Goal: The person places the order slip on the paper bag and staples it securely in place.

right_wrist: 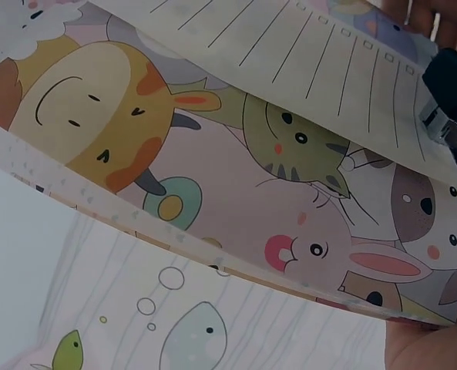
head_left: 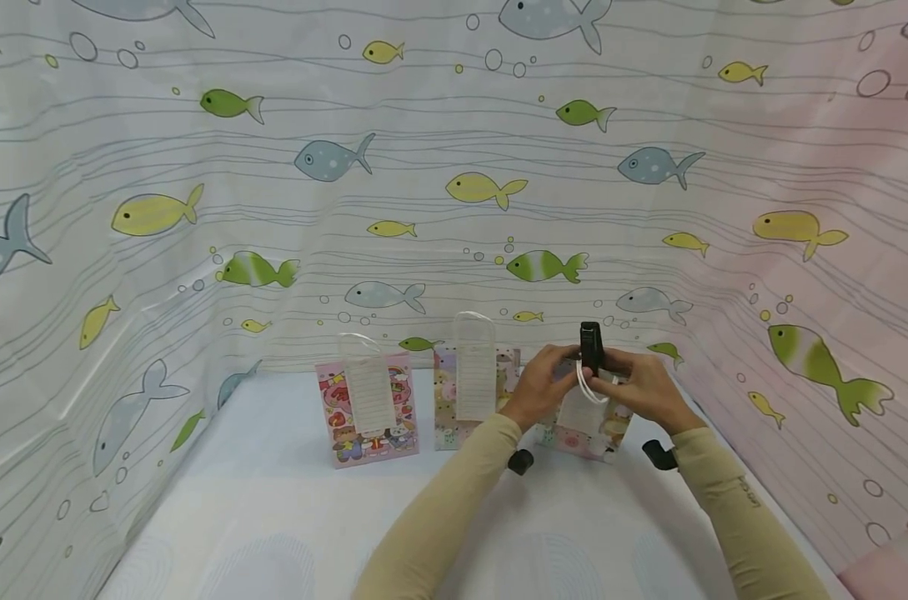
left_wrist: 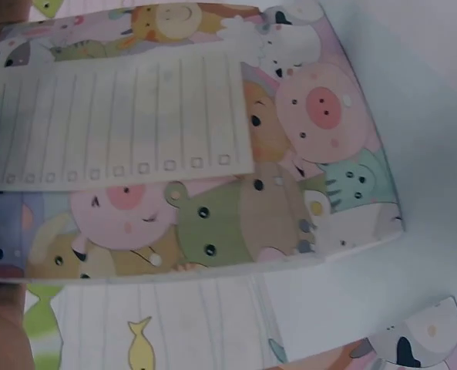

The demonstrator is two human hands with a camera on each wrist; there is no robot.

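Observation:
A small black stapler (head_left: 591, 346) stands upright at the top edge of the rightmost gift bag (head_left: 574, 442), which is printed with cartoon animals. My left hand (head_left: 539, 387) and my right hand (head_left: 644, 392) grip it from either side; the bag's top is partly hidden by them. A white lined card (left_wrist: 120, 123) lies against the bag's face, its top end at the stapler. In the right wrist view, the stapler's metal part (right_wrist: 455, 132) touches the card's end. The bag's white cord handle (head_left: 590, 390) hangs forward under the stapler.
To the left stand a similar animal-print bag (head_left: 446, 433) and a pink bag (head_left: 344, 450) with cartoon bears, each with a lined card on its front and its handle up. A fish-print sheet (head_left: 423, 108) walls in the white table (head_left: 288, 517). Wrist cameras (head_left: 521, 461) hang under both wrists.

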